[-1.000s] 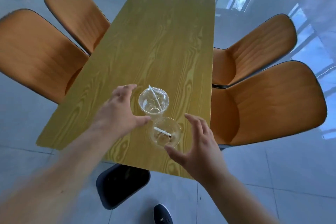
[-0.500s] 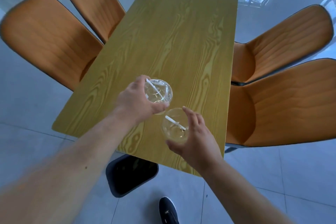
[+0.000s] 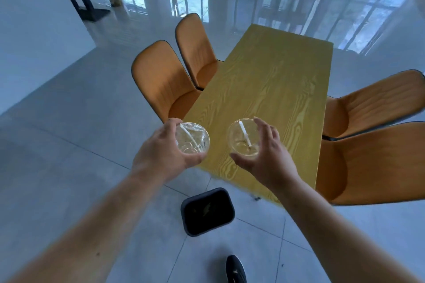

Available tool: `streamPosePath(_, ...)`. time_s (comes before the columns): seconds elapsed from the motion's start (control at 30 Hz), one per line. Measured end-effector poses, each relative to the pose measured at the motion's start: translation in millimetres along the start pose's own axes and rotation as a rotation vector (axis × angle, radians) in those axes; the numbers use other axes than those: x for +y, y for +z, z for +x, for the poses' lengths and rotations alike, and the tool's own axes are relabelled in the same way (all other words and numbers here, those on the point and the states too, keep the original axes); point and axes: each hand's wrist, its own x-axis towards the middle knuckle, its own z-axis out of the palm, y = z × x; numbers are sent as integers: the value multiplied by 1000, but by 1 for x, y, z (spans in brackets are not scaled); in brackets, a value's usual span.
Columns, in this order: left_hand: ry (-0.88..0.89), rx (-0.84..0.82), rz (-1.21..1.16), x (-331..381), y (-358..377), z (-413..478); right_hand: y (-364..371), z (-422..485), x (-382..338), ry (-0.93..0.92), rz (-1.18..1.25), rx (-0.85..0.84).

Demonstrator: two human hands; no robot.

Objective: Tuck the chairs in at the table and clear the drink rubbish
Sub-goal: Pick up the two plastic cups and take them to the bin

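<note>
Over yellow table (image 3: 271,89), both hands outstretched: left hand (image 3: 161,156) and right hand (image 3: 264,156) each cupping a clear cup.

Table (image 3: 273,103) at centre right of the frame. Two chairs (image 3: 165,82) tucked along its left edge, two more chairs (image 3: 372,156) along its right. Two cups, one in the left hand (image 3: 161,154) at the near left corner, one in the right hand (image 3: 269,156) over the near end. Bin (image 3: 207,211) on the floor (image 3: 69,145) below, lower centre; shoe (image 3: 235,270) at bottom edge.

Beyond the clear cups (image 3: 192,137) I grip are a yellow wood-grain table (image 3: 271,89), orange chairs (image 3: 161,80) and, below, a black bin (image 3: 207,211).
</note>
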Motion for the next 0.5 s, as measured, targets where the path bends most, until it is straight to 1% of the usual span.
streamPosePath(0.1,12,-11,3,-20,-4,-27,13,-19,-12,10,-5,-13)
streamPosePath(0.2,-12,-46,-10,-45,16,-43,36,-35,-4,42,3,-24)
streamPosePath(0.33,-96,-126,-10,-86,75,-50,92,-53,36,91,2,-95)
streamPosePath(0.5,-201,-172,-31,-144,171,-50,183,-71,110,165,-61,-257)
